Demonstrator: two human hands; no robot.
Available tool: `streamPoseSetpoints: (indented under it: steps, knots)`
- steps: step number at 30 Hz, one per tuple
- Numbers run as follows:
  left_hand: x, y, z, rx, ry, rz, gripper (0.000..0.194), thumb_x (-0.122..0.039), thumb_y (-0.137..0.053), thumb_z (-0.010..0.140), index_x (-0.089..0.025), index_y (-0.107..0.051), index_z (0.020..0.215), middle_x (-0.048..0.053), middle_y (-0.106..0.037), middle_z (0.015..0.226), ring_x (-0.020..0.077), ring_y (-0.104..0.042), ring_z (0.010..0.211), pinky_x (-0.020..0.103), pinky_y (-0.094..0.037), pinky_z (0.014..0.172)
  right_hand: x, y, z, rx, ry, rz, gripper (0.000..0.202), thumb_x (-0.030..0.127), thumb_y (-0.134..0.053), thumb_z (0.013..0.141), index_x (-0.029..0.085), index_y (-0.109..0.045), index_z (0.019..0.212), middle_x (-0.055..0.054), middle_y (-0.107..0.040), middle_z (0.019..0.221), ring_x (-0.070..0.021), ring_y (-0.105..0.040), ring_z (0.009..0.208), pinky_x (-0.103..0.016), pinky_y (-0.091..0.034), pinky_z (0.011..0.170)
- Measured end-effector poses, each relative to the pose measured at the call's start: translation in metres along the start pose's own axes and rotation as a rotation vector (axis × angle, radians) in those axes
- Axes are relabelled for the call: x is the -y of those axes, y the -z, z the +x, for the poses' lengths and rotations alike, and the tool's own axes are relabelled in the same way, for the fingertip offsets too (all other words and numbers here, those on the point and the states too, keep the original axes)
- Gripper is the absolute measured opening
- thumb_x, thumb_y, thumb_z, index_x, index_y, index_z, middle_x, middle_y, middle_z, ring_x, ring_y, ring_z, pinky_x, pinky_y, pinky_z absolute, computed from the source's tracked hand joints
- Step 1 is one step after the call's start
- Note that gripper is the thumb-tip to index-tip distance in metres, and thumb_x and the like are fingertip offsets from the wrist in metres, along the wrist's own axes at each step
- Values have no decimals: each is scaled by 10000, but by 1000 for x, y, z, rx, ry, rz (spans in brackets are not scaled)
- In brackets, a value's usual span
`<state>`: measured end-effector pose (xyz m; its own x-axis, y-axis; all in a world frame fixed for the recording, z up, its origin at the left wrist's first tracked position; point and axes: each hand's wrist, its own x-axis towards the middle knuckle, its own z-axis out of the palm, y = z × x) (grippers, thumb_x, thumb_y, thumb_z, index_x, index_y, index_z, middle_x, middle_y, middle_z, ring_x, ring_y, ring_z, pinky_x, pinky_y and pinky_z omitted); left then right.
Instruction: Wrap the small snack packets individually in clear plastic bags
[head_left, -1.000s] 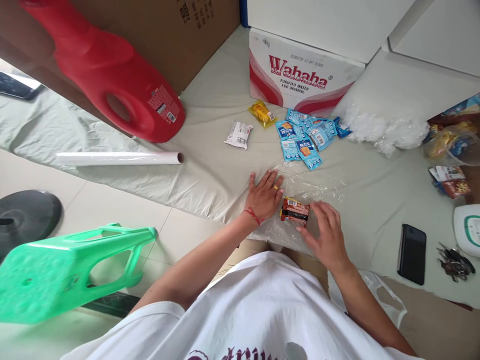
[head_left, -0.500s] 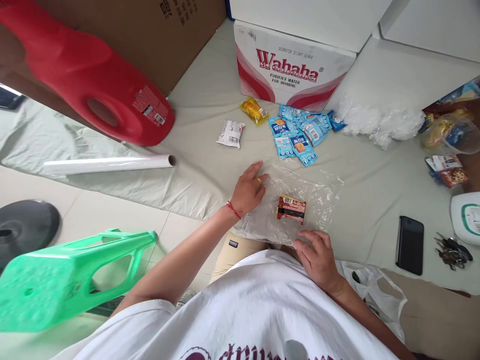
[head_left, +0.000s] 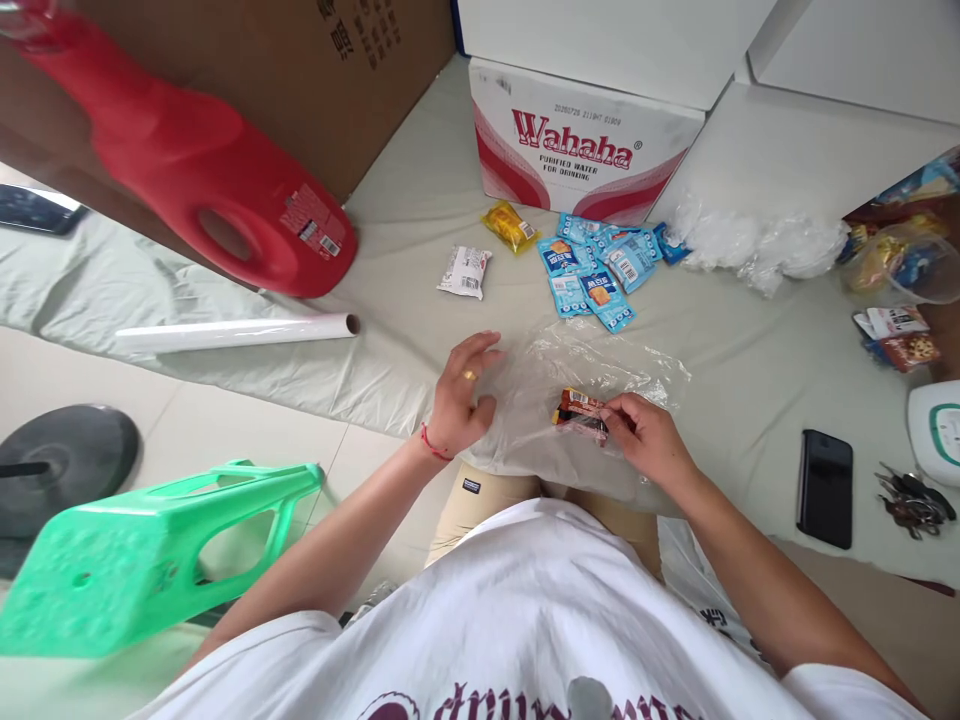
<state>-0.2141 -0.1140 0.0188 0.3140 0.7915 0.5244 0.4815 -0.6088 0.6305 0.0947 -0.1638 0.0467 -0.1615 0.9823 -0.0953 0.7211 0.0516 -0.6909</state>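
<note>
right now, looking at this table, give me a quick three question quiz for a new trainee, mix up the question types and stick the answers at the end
1. Which hand has its fingers at the brown packet?
2. True or false: the black phone lies on top of the bunch of keys.
3. Fill in the blank: the white carton behind the blue packets bears the large red name ____.

Key:
1. The right hand.
2. False; the two lie side by side, apart.
3. Wahaha.
</note>
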Motion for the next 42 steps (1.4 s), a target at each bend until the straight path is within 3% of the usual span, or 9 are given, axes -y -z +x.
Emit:
streamPoseSetpoints:
  steps: [5, 9, 12, 15, 19, 25, 30, 35, 42]
  knots:
    - [-32, 8, -25, 166, -218, -58, 760, -319, -645, 879, -249, -346, 1574, 190, -505, 1590, 371, -426, 1530, 680, -201, 1279, -2, -2, 1, 35, -82, 71, 335, 479, -500, 993, 225, -684, 875, -35, -700, 794, -179, -612, 707, -305, -455, 688]
    - [-28, -13, -25, 325, -75, -8, 690, -548, -713, 893, -246, -515, 1481, 147, -686, 1416, 369, -419, 1539, 675, 3, 1298, -3, -2, 0, 60, -124, 105, 356, 513, -500, 985, 229, -682, 870, -37, -712, 789, -186, -606, 710, -311, -439, 689]
    - [-15, -29, -8, 396, 176, -120, 316, -503, -588, 987, -244, -733, 1096, 64, -807, 1062, 295, -612, 1367, 613, -87, 1315, -4, 1, 0, 101, -160, 215, 358, 540, -520, 971, 233, -675, 873, -29, -722, 770, -185, -603, 701, -307, -436, 680]
    - [-2, -38, 11, 377, 318, -230, 357, -507, -549, 986, -221, -713, 850, 56, -788, 980, 228, -723, 1034, 540, -301, 1251, -9, 7, 0, 157, -189, 339, 371, 573, -556, 949, 230, -687, 896, -28, -738, 799, -183, -615, 721, -298, -441, 678]
    - [7, -42, 26, 327, 420, -237, 429, -546, -561, 948, -199, -629, 706, 9, -640, 709, 154, -576, 700, 348, -511, 878, -25, 14, -1, 181, -204, 357, 388, 594, -616, 896, 217, -704, 914, -34, -729, 867, -164, -589, 714, -285, -429, 653]
    - [7, -45, 32, 330, 537, -120, 391, -507, -564, 909, -195, -592, 673, -16, -535, 627, 133, -471, 622, 271, -367, 631, -58, 33, -1, 270, -208, 282, 377, 543, -599, 873, 203, -714, 988, -25, -699, 829, -155, -579, 693, -280, -433, 634]
    - [3, -48, 37, 341, 486, 5, 391, -433, -546, 923, -202, -515, 610, -7, -511, 604, 139, -472, 610, 281, -366, 647, -50, 50, 3, 55, -142, -32, 359, 512, -543, 951, 214, -732, 1021, -77, -723, 969, -209, -644, 818, -352, -498, 756]
    - [0, -50, 38, 339, 488, 43, 380, -410, -548, 937, -204, -523, 620, -6, -527, 597, 142, -483, 604, 282, -372, 645, -11, 23, 8, 49, 61, -193, 575, 638, -634, 932, 212, -683, 1316, -140, -692, 1258, -339, -566, 1192, -464, -474, 1005]
    - [-3, -48, 36, 348, 516, 11, 406, -435, -528, 969, -200, -551, 640, -19, -501, 582, 135, -465, 586, 278, -374, 627, 3, -6, 15, 175, 140, -229, 349, 390, -566, 1013, 225, -718, 1281, -123, -680, 1123, -286, -540, 1050, -428, -447, 975]
